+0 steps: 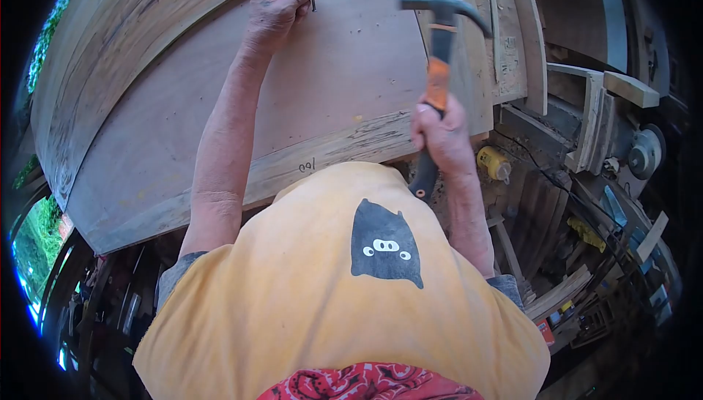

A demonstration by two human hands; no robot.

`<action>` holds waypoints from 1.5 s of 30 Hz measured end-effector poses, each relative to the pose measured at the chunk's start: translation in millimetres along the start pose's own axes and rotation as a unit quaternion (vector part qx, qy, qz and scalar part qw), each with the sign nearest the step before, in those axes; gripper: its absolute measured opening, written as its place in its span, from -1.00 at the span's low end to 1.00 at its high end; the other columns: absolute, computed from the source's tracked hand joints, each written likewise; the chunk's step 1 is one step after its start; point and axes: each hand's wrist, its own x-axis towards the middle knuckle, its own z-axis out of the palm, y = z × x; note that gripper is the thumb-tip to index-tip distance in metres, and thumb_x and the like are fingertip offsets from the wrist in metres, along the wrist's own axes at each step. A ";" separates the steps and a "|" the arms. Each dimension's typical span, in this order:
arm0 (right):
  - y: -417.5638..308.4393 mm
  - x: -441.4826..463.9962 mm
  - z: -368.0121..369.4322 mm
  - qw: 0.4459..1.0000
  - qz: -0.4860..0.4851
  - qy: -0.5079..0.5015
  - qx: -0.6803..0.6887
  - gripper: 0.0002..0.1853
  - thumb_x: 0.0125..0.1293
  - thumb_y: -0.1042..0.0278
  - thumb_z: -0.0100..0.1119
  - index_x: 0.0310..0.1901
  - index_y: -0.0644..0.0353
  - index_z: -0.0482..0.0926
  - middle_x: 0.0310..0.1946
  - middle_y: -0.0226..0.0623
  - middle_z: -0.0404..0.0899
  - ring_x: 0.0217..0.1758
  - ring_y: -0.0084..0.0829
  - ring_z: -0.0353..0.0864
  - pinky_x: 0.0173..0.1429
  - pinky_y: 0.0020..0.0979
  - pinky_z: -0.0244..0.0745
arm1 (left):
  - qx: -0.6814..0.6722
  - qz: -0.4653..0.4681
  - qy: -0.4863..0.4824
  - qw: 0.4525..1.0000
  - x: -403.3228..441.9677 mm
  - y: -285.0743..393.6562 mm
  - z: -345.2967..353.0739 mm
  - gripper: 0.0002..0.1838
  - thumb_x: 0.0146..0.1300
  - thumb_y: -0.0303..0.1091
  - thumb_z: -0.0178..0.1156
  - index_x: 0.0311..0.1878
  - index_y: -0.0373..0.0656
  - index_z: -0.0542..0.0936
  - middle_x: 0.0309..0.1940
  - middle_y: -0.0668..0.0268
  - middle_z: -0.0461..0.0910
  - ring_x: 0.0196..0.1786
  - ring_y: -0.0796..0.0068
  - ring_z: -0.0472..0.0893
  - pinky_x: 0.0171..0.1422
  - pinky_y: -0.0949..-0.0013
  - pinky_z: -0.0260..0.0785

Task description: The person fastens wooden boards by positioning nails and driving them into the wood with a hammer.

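Observation:
My left hand [282, 6] pinches a thin dark nail [314, 5] between thumb and fingers, over the far part of a wooden panel [307, 78]. Whether the nail's tip touches the wood cannot be made out. In my right hand [445, 133] is a claw hammer [438, 70] with an orange and black handle. Its steel head is raised, to the right of the left hand, and looks slightly blurred. Pale boards frame the panel, and the near board [322, 155] carries a handwritten mark.
A curved wooden border [124, 41] runs along the panel's left side. To the right are stacked timber pieces [631, 90], a yellow container [493, 163], a dark cable [542, 169] and a round grey machine part [647, 152]. Wood scraps lie at lower right.

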 end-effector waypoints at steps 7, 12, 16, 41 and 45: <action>12.7 -3.7 12.4 0.998 0.047 -0.048 -0.005 -0.95 0.43 0.45 0.10 -0.19 0.20 0.44 -0.58 -0.52 0.45 -0.62 -0.67 0.44 -0.54 -0.52 0.36 | 0.008 0.002 -0.015 1.000 0.9 -2.2 -0.5 -0.89 0.44 -0.41 0.33 -0.07 -0.22 0.71 -0.36 0.39 0.69 -0.44 0.77 0.50 -0.40 0.61 0.34; 4.2 -6.6 3.2 0.999 -0.011 0.017 0.046 -0.94 0.43 0.46 0.09 -0.16 0.21 0.43 -0.58 -0.50 0.46 -0.63 -0.67 0.43 -0.53 -0.54 0.37 | 0.018 -0.010 0.017 1.000 6.2 -8.0 -2.7 -0.98 0.43 -0.51 0.26 -0.15 -0.17 0.65 -0.44 0.38 0.64 -0.51 0.67 0.51 -0.48 0.54 0.31; 20.3 2.2 -1.6 1.000 -0.011 0.016 0.023 -0.93 0.44 0.46 0.09 -0.15 0.19 0.42 -0.60 -0.48 0.48 -0.62 -0.66 0.46 -0.53 -0.54 0.38 | 0.000 -0.013 0.019 1.000 5.4 -10.8 -0.6 -0.97 0.41 -0.53 0.28 -0.17 -0.17 0.65 -0.45 0.39 0.63 -0.50 0.67 0.51 -0.47 0.54 0.32; 27.5 -1.3 -23.0 0.916 -0.208 0.057 -0.338 -0.74 0.46 0.25 0.22 -0.07 0.28 0.47 -0.48 -0.13 0.58 -0.48 -0.07 0.62 -0.28 -0.17 0.53 | 0.066 -0.015 -0.038 0.997 1.3 -2.4 4.1 -0.92 0.46 -0.42 0.30 -0.09 -0.20 0.71 -0.34 0.46 0.68 -0.42 0.80 0.46 -0.38 0.64 0.29; 7.2 -30.3 -17.3 0.942 -0.083 0.024 -0.326 -0.69 0.45 0.18 0.26 -0.07 0.28 0.46 -0.40 0.06 0.61 -0.29 0.19 0.65 -0.17 -0.06 0.53 | 0.239 0.075 -0.077 0.965 -10.6 -2.2 18.3 -0.93 0.43 -0.45 0.30 -0.12 -0.23 0.69 -0.38 0.42 0.65 -0.38 0.69 0.52 -0.29 0.52 0.39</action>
